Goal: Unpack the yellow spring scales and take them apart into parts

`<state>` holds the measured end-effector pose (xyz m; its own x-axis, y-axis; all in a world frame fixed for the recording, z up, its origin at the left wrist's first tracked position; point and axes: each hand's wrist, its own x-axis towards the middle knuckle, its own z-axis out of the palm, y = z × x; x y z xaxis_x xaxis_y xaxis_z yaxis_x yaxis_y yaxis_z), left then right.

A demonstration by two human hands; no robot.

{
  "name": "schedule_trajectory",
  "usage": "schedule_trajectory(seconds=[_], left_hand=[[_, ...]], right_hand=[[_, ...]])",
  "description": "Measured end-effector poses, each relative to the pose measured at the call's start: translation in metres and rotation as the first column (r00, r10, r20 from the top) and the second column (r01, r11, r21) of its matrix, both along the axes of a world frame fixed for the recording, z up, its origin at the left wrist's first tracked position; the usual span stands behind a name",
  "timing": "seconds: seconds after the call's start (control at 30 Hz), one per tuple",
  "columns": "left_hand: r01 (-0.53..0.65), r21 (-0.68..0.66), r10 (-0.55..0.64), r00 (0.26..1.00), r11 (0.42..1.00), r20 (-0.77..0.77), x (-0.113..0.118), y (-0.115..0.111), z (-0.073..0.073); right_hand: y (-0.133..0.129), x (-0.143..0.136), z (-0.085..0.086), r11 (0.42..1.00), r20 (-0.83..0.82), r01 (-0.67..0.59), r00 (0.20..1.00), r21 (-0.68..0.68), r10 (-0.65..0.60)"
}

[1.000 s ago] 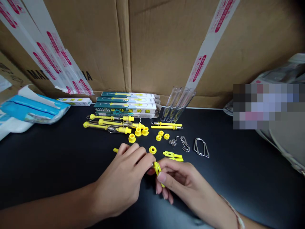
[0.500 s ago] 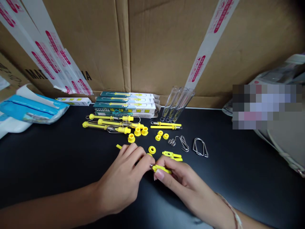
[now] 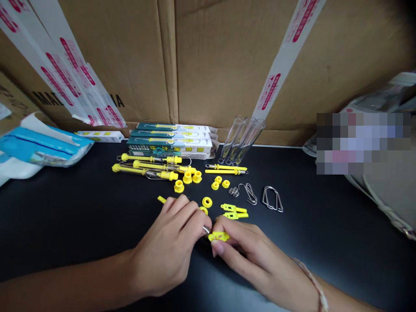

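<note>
My left hand [image 3: 172,242] is closed around a yellow rod [image 3: 161,199] with a metal spring [image 3: 206,230] at its end. Only the rod's far tip and part of the spring show past the fingers. Between thumb and forefinger, my right hand [image 3: 247,251] pinches a small flat yellow plastic piece [image 3: 220,236] with a hole, its end close against the spring. Whether the two are hooked together, I cannot tell. Just beyond the hands lie two similar slotted yellow pieces [image 3: 235,215] and yellow rings [image 3: 207,202].
Assembled yellow spring scales [image 3: 146,171] lie before stacked printed boxes [image 3: 172,141]. Clear tubes [image 3: 242,141] stand near two spring-tipped rods [image 3: 226,171]. Yellow caps [image 3: 179,186], small springs [image 3: 234,192], S-shaped hooks [image 3: 249,194] and wire loops [image 3: 273,199] lie on the black table. A cardboard box [image 3: 208,65] rises behind.
My right hand has shifted slightly down with the yellow piece, which is now tilted differently. More of the spring shows beside my left fingers, and both slotted pieces behind are more visible.
</note>
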<state>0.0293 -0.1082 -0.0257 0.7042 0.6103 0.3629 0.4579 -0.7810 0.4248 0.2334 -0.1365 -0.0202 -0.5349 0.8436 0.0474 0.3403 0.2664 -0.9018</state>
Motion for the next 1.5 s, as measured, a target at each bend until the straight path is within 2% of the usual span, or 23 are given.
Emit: schedule_trajectory(seconds=[0.2, 0.3, 0.47, 0.63, 0.77, 0.97, 1.23, 1.33, 1.5], left_hand=[[0.017, -0.054, -0.015, 0.999, 0.998, 0.034, 0.001, -0.002, 0.001], [0.049, -0.133, -0.043, 0.998, 0.990, 0.044, 0.001, -0.002, 0.004], [0.105, -0.354, -0.064, 0.990, 0.929, 0.127, 0.000, -0.003, 0.010], [0.116, -0.451, -0.043, 0.985, 0.885, 0.170, 0.000, -0.003, 0.016], [0.131, -0.405, -0.084, 0.987, 0.905, 0.134, 0.002, 0.000, 0.018], [0.142, -0.312, -0.113, 0.987, 0.939, 0.111, 0.002, -0.001, 0.016], [0.104, -0.188, -0.091, 0.993, 0.977, 0.078, 0.004, -0.002, 0.013], [0.103, -0.209, -0.085, 0.992, 0.972, 0.094, 0.005, -0.003, 0.013], [0.123, -0.334, -0.086, 0.989, 0.935, 0.123, 0.007, -0.005, 0.018]], right_hand=[[-0.001, 0.000, -0.001, 0.998, 0.009, 0.009, 1.000, 0.068, -0.010], [-0.001, 0.000, -0.002, 0.997, -0.007, 0.007, 1.000, 0.074, -0.007], [-0.003, 0.001, -0.001, 0.998, -0.042, -0.021, 0.999, 0.057, 0.023], [-0.006, 0.002, 0.002, 0.998, -0.061, -0.063, 0.996, -0.005, 0.062], [-0.007, 0.003, 0.002, 0.997, -0.072, -0.069, 0.995, -0.019, 0.067], [-0.008, 0.000, 0.004, 0.999, -0.105, -0.036, 0.994, 0.032, 0.039], [-0.007, -0.003, 0.001, 0.999, -0.177, -0.008, 0.984, 0.049, 0.016], [-0.007, -0.004, 0.001, 0.997, -0.153, 0.002, 0.988, 0.073, 0.009], [-0.009, -0.003, 0.003, 0.992, -0.140, 0.016, 0.990, 0.127, 0.002]])
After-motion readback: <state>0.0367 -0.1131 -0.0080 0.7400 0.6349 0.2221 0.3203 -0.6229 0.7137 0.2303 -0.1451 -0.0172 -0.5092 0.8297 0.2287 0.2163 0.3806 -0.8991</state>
